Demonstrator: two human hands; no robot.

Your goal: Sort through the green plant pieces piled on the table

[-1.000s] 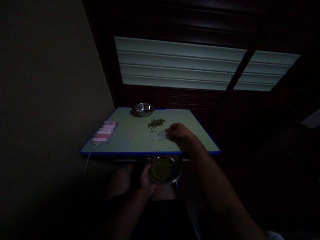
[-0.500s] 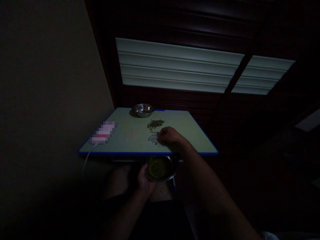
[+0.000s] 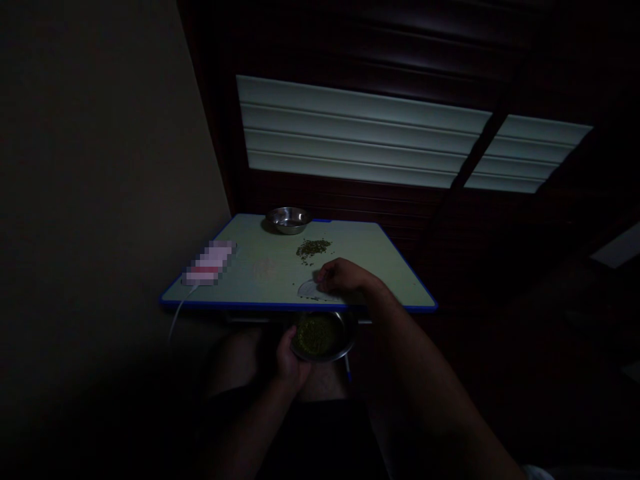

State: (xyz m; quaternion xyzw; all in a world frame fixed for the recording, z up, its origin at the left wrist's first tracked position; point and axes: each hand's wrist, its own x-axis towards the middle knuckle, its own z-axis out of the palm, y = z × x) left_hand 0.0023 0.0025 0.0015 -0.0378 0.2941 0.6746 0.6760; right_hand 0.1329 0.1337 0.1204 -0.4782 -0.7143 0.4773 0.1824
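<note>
My left hand (image 3: pixel 291 360) grips a bowl (image 3: pixel 347 333) of green grains (image 3: pixel 316 334); my right hand (image 3: pixel 341 275) pinches a clear scraper (image 3: pixel 308 289), long axis sideways, rounded end left.

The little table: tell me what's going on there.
A person's left hand holds a metal bowl of small greenish grains just below the near edge of the table. The right hand pinches a thin, pale, see-through piece low over the tabletop, with a few loose grains along its near side. Farther back lie a scattered pile and a second metal bowl.
</note>
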